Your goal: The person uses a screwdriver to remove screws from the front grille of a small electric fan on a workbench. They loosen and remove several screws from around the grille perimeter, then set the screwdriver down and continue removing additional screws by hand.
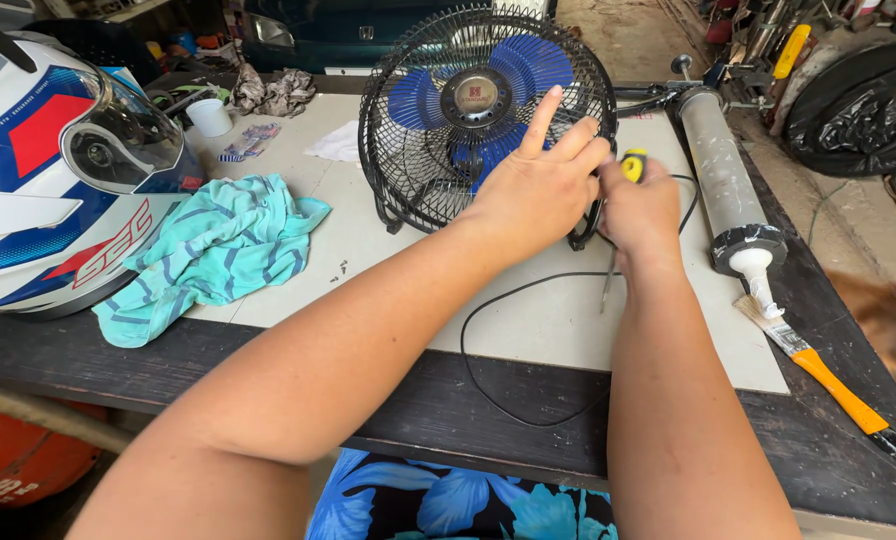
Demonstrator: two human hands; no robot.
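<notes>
A small black table fan [473, 110] with blue blades stands upright on a pale board [568, 330] that covers most of a dark wooden workbench [448, 410], near the board's far edge. Your left hand [533, 190] rests against the lower right of the wire guard, fingers spread and the index finger lifted. Your right hand [643, 210] is closed around a screwdriver [623, 215] with a yellow and black handle, just beside the guard's right rim; its shaft points down toward the board. To work the rim well, it seems best to keep the left hand steadying the cage and to seat the tip squarely, since the fan's black cord [498, 350] loops loose under your wrists.

To the left lie a teal striped cloth [218, 250] and a white, blue and red motorcycle helmet [53, 170]. To the right lie a grey caulking gun tube [728, 190] and a paintbrush [828, 375] with an orange handle. A few small screws [340, 270] sit near the cloth. Beyond the bench is a cluttered workshop with a dirt floor.
</notes>
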